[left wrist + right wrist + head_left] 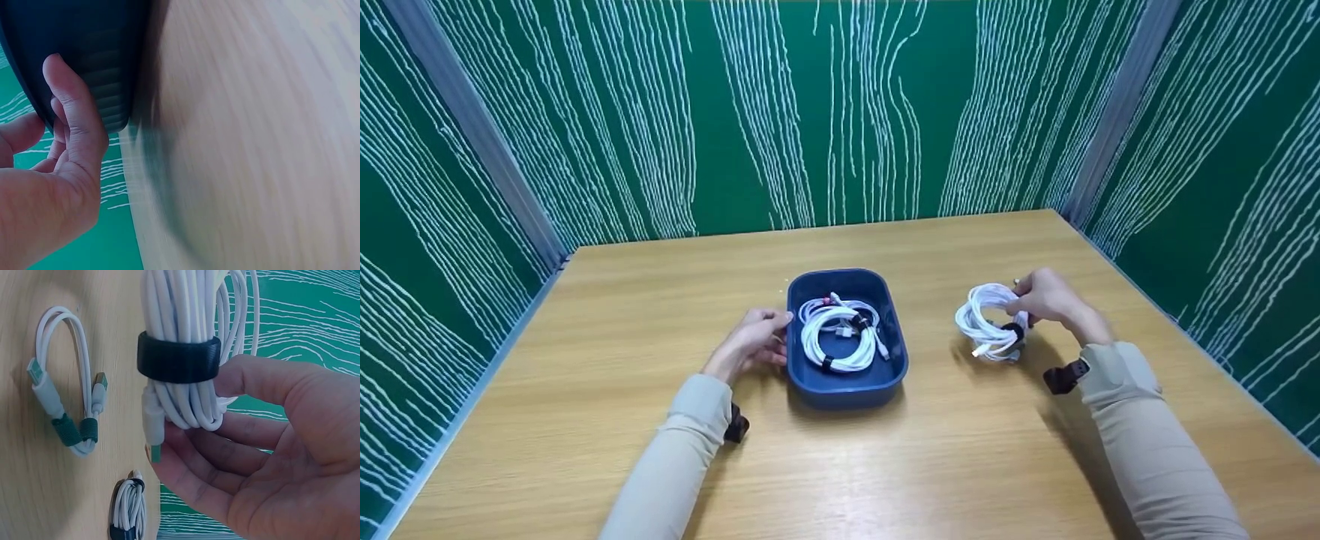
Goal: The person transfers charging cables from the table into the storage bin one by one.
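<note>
A dark blue bin (847, 397) sits mid-table with coiled white cables (817, 349) lying in it. At the bin's left wall, my left hand (754, 337) grips the side by its rim; the left wrist view shows the fingers (79, 112) against the ribbed outer wall. My right hand (1046, 296) pinches a coiled white cable (979, 322) over the table to the right of the bin. A black strap (179, 357) wraps that coil, and a USB plug (153, 419) hangs from it.
Two more white cables appear in the right wrist view: a small loop (87, 354) with green-tinted ties and a strapped bundle (129, 512). The wooden table (660, 300) is bordered by green panels (885, 112) with white wavy lines at the back and sides.
</note>
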Action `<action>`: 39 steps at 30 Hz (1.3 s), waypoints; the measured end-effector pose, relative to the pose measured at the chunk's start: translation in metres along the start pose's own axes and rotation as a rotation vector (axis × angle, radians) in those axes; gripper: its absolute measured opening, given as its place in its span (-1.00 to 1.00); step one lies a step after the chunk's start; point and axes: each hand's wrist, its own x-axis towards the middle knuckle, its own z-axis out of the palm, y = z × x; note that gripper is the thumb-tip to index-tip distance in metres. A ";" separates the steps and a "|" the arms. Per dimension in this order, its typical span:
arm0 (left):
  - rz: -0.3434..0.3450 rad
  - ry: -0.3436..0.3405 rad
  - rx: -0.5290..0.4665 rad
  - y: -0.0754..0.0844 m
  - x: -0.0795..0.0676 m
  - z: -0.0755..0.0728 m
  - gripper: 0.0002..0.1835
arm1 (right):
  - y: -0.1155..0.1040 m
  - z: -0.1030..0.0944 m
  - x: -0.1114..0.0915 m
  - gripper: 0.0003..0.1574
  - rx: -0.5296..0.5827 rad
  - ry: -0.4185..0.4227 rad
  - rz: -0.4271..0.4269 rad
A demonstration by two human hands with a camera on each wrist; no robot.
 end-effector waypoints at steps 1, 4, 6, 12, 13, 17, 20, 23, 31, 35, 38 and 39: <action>0.001 -0.004 -0.002 0.000 0.000 0.000 -0.74 | 0.001 0.000 0.000 -0.67 0.003 0.001 -0.007; 0.003 -0.009 -0.011 -0.001 0.000 0.000 -0.69 | 0.002 0.001 0.001 -0.69 0.013 -0.001 -0.024; 0.003 -0.009 -0.014 -0.001 0.000 0.000 -0.66 | 0.003 0.002 0.001 -0.69 0.022 -0.006 -0.030; 0.001 -0.003 -0.011 -0.001 0.000 0.001 -0.64 | 0.002 0.002 0.001 -0.67 0.023 -0.011 -0.012; -0.002 -0.003 -0.010 0.000 -0.001 0.001 -0.64 | 0.002 0.002 0.001 -0.68 0.022 -0.012 -0.011; -0.008 0.001 -0.010 0.000 -0.001 0.001 -0.64 | 0.000 0.002 0.001 -0.69 0.025 -0.017 -0.013; -0.004 0.000 -0.007 0.000 0.000 0.001 -0.65 | -0.002 0.002 0.001 -0.69 0.026 -0.017 -0.012; -0.004 0.001 -0.001 0.000 -0.001 0.001 -0.66 | -0.004 0.001 0.001 -0.69 0.024 -0.016 -0.011; 0.003 0.001 -0.002 0.000 -0.002 0.001 -0.68 | -0.012 -0.001 0.000 -0.64 0.021 -0.011 -0.013; 0.018 -0.004 -0.007 0.000 -0.002 0.002 -0.71 | -0.018 0.000 -0.001 -0.63 0.031 -0.011 -0.017; 0.019 0.001 -0.010 0.000 -0.002 0.002 -0.73 | -0.023 0.001 0.000 -0.62 0.035 -0.018 -0.013; 0.018 0.004 -0.012 0.000 -0.001 0.002 -0.73 | -0.024 0.002 0.001 -0.62 0.034 -0.020 -0.015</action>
